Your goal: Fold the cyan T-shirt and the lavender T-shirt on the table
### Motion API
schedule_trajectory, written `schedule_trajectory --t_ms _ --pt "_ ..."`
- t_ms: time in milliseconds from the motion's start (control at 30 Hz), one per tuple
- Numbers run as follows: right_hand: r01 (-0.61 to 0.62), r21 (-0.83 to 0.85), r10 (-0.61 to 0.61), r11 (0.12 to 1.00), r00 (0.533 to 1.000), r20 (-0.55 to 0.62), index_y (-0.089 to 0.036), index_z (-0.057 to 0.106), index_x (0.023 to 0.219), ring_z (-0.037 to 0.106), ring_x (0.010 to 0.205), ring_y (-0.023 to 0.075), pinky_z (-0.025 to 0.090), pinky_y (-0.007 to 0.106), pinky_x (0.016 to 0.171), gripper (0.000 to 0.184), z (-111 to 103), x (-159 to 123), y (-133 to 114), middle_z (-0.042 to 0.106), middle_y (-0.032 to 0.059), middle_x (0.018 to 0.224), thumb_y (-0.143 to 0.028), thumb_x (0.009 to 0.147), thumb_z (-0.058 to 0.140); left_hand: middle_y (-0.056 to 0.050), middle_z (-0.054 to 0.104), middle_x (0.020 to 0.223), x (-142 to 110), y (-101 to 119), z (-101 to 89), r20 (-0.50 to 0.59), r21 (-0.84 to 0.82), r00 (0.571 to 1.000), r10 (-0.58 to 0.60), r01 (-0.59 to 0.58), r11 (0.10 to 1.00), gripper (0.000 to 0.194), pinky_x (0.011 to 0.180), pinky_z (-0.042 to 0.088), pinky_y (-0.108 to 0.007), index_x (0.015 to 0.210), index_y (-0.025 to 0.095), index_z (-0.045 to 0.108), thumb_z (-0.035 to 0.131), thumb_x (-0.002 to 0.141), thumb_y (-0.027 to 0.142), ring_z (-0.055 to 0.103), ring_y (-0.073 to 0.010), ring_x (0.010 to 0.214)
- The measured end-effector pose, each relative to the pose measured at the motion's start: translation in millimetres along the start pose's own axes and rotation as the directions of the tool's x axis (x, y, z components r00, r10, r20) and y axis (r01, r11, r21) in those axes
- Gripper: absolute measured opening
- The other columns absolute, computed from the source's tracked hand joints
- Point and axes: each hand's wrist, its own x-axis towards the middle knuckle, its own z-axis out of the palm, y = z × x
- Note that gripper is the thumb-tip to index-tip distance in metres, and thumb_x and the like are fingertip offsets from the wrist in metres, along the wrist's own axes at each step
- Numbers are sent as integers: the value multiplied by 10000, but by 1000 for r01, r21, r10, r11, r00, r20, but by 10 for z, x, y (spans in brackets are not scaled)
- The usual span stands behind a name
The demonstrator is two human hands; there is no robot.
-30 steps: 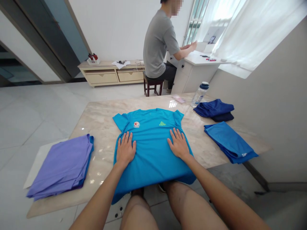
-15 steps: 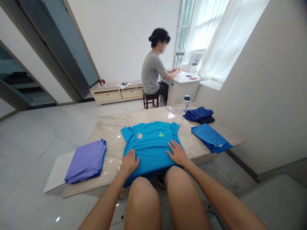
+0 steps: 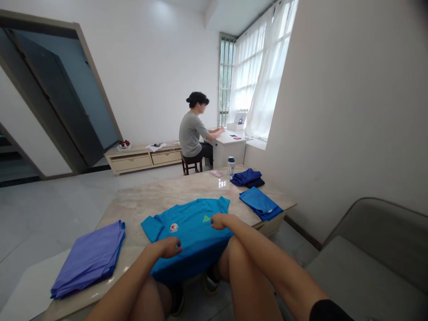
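Note:
A bright blue T-shirt [image 3: 192, 236] lies spread on the marble table, with a small round badge and a green logo on its chest. Its lower part hangs over the near table edge toward my lap. My left hand [image 3: 167, 246] rests on the shirt's lower left side, and my right hand [image 3: 222, 220] sits on its right side with curled fingers. The hands partly hide the fabric, so I cannot tell whether either one grips it.
A folded purple garment stack [image 3: 88, 261] lies left on a white board [image 3: 31, 281]. Folded blue [image 3: 260, 203] and navy [image 3: 246, 177] garments, a water bottle [image 3: 231, 167] and a pink packet [image 3: 216, 174] stand at the far right. A grey sofa [image 3: 364, 258] is right.
The view has swung up and back, so the table looks smaller. My hands have gone from flat and spread on the shirt to closer together with curled fingers.

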Motion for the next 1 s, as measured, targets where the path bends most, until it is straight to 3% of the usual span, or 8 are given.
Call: schedule_trajectory --t_ms 133,233,333,467,700,867,1000 --pt "-37 -29 37 999 999 1 -191 775 1370 767 1142 299 615 441 1017 417 24 37 58 693 172 1483 -272 977 659 -219 762 1394 109 29 88 -106 26 994 -13 16 1000 449 1114 551 -531 1330 167 773 493 1038 362 718 -406 1320" --pt "-59 -56 56 997 997 -45 -167 726 1449 713 1278 349 579 488 1072 450 14 66 144 602 204 1585 -257 1041 559 -223 753 1380 171 -139 148 -230 63 971 -72 89 994 402 1094 557 -538 1301 160 752 461 1037 247 714 -407 1316" --pt "-95 -65 88 993 991 -100 -142 731 1437 693 1310 373 555 500 1086 459 3 139 211 632 224 1532 -228 1055 492 -232 742 1357 265 -413 210 -361 31 911 -201 227 973 449 1047 580 -510 1346 138 711 381 1042 152 729 -394 1283" --pt "-94 -28 91 995 990 -104 -186 769 1394 731 1241 350 563 452 1053 443 43 260 266 720 180 1416 -249 1045 504 -261 715 1363 433 -730 277 -401 -86 842 -362 358 930 542 1008 598 -508 1549 106 591 341 1070 158 756 -396 1219" --pt "-20 32 19 999 1000 24 -169 715 1475 725 1268 336 538 422 1122 474 311 401 295 708 192 1463 -319 1067 528 -181 509 1686 477 -954 222 -315 -49 927 -203 198 979 633 1153 548 -488 1662 283 538 480 1039 189 594 -358 1474" --pt "67 46 -70 997 995 68 -169 751 1430 714 1293 340 537 407 1118 452 441 613 246 745 196 1391 -363 1059 581 -220 557 1626 440 -1014 275 -319 -29 918 -237 240 970 559 1168 534 -509 1592 181 602 542 1041 249 559 -391 1475" --pt "73 43 -78 996 987 139 -174 763 1427 743 1215 345 567 434 1079 474 367 719 56 784 185 1300 -417 1053 603 -248 593 1564 350 -1063 364 -325 -48 905 -276 276 960 470 1167 525 -522 1468 127 682 537 1054 297 572 -396 1441"
